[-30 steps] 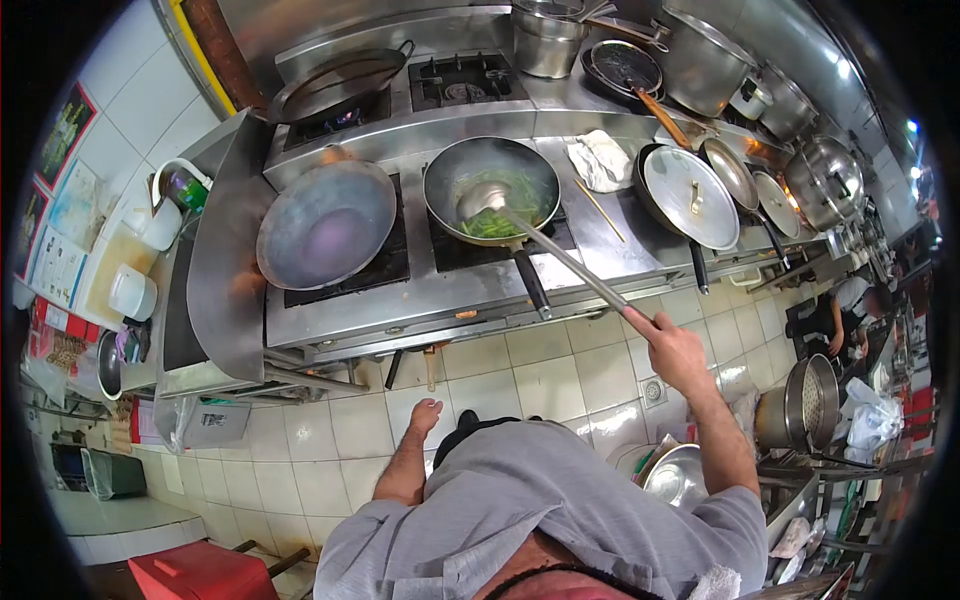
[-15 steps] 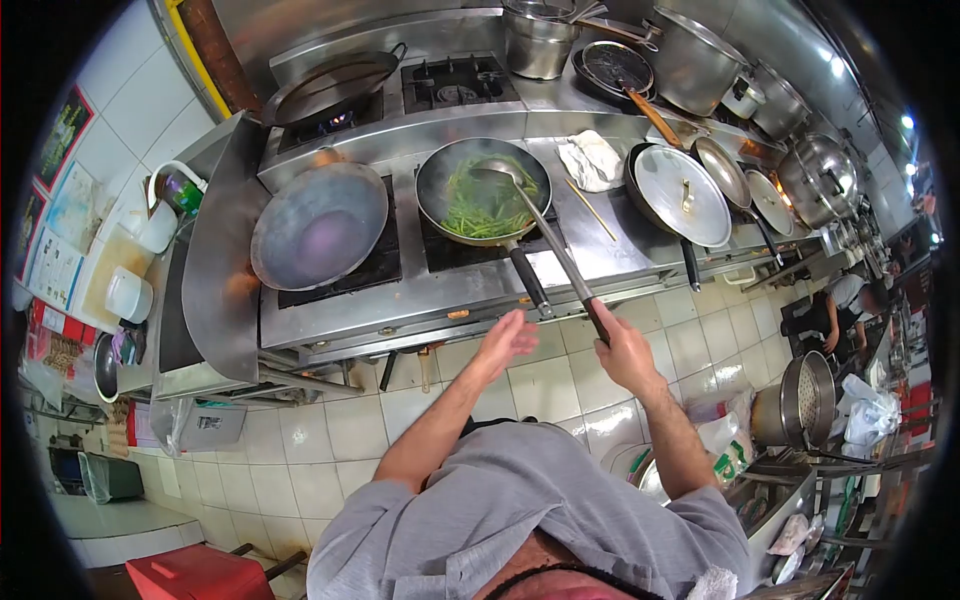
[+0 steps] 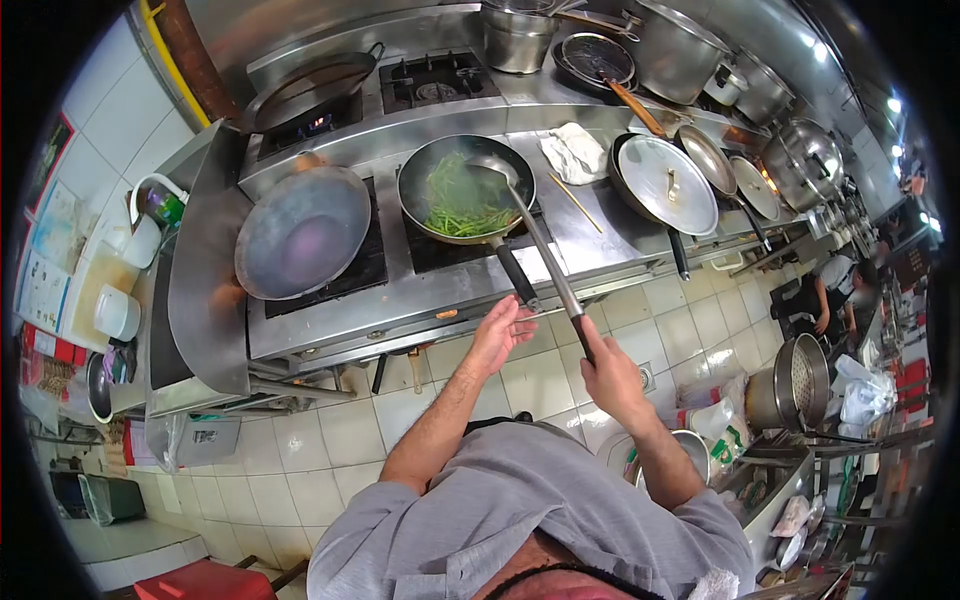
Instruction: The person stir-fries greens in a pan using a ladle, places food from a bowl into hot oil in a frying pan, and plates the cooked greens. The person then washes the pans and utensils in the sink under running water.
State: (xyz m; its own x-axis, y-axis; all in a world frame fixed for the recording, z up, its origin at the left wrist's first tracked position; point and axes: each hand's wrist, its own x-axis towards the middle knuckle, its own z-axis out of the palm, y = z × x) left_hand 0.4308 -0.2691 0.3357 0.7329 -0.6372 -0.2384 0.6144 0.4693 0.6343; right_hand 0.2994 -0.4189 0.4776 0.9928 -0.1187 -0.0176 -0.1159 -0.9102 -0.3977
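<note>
A dark frying pan (image 3: 413, 165) sits on the front burner, with steaming long green vegetables (image 3: 462, 210) heaped on its left and lower side. My right hand (image 3: 612, 378) is wrapped round the dark grip of a long metal ladle (image 3: 545, 252). The ladle's head dips into the right side of the pan and is hard to make out through the steam. Just below the end of the pan's black handle (image 3: 514, 275) is my left hand (image 3: 498, 338), fingers apart and holding nothing. Whether its fingertips touch the handle I cannot tell.
Left of the pan, a large wok (image 3: 305, 232) rests on its burner. To the right lie a white cloth (image 3: 574, 153), a thin stick (image 3: 577, 203) and a lidded pan (image 3: 668, 185). Behind, a flame burns under another wok (image 3: 310, 92). A person (image 3: 835, 285) is at far right.
The ladle's head has shifted within the pan, and the vegetables now lie further left. My left hand has come closer to the pan's handle. The whole view has shifted slightly.
</note>
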